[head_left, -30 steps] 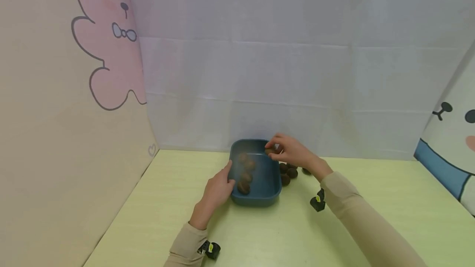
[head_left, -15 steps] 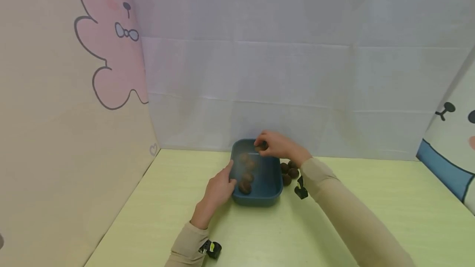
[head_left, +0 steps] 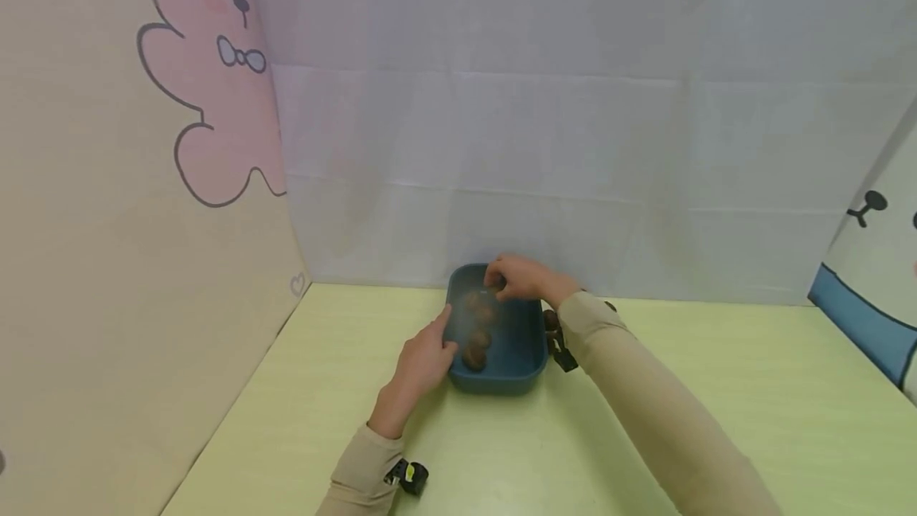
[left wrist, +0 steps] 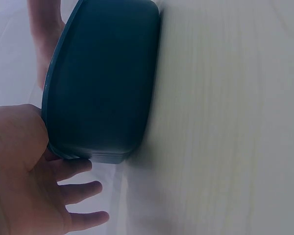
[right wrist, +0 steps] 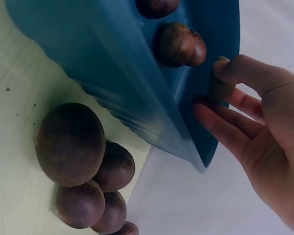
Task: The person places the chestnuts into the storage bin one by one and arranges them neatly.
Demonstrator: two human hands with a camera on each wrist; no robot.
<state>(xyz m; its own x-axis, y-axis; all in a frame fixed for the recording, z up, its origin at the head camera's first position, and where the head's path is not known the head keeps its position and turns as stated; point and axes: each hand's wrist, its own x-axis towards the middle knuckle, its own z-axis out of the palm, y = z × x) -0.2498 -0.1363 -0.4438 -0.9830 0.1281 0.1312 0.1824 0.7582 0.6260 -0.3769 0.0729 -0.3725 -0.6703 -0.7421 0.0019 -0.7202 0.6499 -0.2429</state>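
Observation:
A deep blue plastic tub (head_left: pixel 501 379) stands on the table with several dark brown, round fruits that look like mangosteens (right wrist: pixel 179 44) inside, some blurred in the head view. My left hand (head_left: pixel 423 358) holds its left rim, thumb over the edge and the other fingers pointing down along the outer wall. In the left wrist view, three of its fingers (left wrist: pixel 81 192) stick out straight. Over the far right part of the tub, my right hand (head_left: pixel 521 277) pinches one mangosteen (right wrist: pixel 219 89) between thumb and fingers, largely hidden in the head view.
Beside the tub's right wall lie several more mangosteens (right wrist: pixel 71 144), partly covered by the right sleeve (head_left: pixel 602 325) in the head view. A pale curtain (head_left: pixel 559 142) hangs right behind the tub. The light yellow-green table (head_left: pixel 516 452) extends to both sides.
My right hand has moved left and inward over the tub with the pinched mangosteen. Its forearm now covers more of the fruits on the right. My left hand stays at the rim.

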